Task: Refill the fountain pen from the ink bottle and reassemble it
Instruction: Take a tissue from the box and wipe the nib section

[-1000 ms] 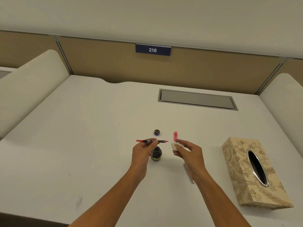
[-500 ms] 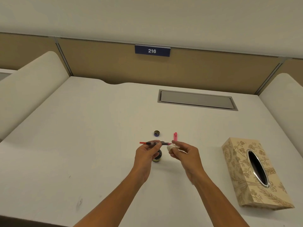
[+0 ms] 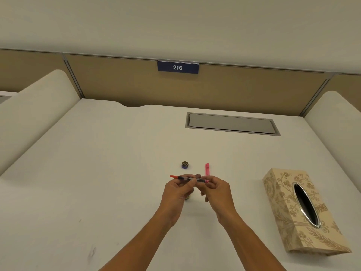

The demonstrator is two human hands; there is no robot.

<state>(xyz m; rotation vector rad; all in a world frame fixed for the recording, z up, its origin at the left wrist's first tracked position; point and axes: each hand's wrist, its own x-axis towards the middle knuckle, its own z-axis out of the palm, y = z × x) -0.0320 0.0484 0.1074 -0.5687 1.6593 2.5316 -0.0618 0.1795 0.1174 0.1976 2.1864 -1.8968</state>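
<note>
The fountain pen point(image 3: 188, 179), a dark clear tube with a red end, is held level above the desk. My left hand point(image 3: 176, 190) grips its middle. My right hand point(image 3: 216, 194) pinches the pen's pink nib end, and the white tissue it holds is almost hidden inside its fingers. Only a sliver of the ink bottle point(image 3: 188, 197) shows below my left hand. The bottle's cap point(image 3: 185, 164) lies on the desk beyond my hands. A pink pen part point(image 3: 207, 169) lies to the right of the cap.
A patterned tissue box point(image 3: 300, 210) stands on the white desk point(image 3: 97, 173) at the right. A grey cable hatch point(image 3: 231, 124) sits in the desk at the back. Padded dividers rise at both sides.
My right hand has moved left with the tissue and closed over the pen's nib end. My left hand has shifted the pen slightly right. The tissue, plain before, is now nearly hidden.
</note>
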